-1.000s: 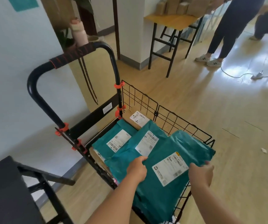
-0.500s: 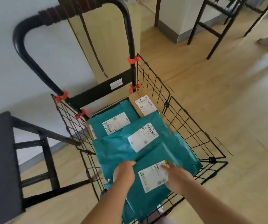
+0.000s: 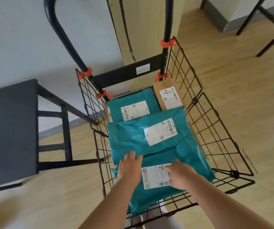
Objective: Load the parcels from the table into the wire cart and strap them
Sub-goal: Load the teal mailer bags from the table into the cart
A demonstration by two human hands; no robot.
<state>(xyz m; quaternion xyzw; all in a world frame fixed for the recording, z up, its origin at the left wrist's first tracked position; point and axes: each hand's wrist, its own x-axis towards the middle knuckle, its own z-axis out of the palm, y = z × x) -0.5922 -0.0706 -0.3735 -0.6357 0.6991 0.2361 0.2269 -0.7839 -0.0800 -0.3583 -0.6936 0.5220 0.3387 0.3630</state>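
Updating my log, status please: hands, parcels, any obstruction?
Left hand, right hand pressing flat on nearest teal parcel, in wire cart. Strap dangling above cart, unused. No obstruction seen.

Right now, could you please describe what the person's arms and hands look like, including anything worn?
The left hand and right hand are bare: no gloves, rings, watch or bracelet show. The left forearm and right forearm are also uncovered, with no sleeve in view down to the bottom edge of the picture.
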